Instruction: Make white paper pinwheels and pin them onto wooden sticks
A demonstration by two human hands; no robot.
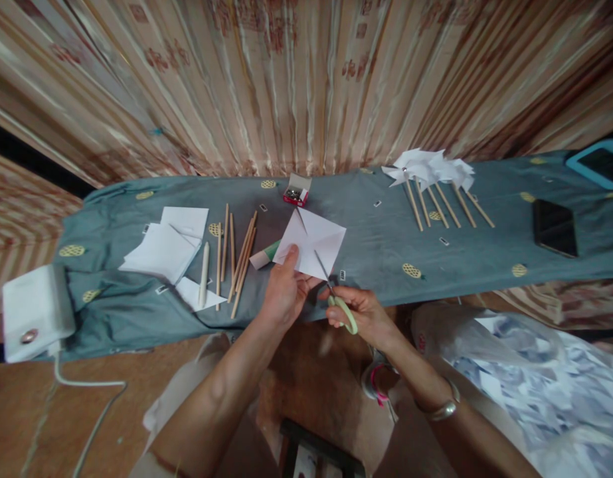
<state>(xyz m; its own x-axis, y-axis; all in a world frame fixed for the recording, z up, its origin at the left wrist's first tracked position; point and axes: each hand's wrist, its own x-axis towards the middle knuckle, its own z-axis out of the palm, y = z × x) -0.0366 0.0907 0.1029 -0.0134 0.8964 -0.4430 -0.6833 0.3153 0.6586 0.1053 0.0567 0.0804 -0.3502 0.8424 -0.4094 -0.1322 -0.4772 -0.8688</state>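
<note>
The left hand (287,285) pinches a white square (311,242) of paper over the middle of the bench (386,252), with the thumb on top. A dark slit runs in from its far corner. The right hand (360,309) holds the scissors (329,285) by the light green loops, near the bench's near edge, and a blade reaches over the paper. A little red box (296,196) of shiny bits sits by the far edge. Thin sticks (243,257) and a paper pile (164,252) lie toward the left end. Paper pinwheels (426,169) lie by the far edge, toward the right.
</note>
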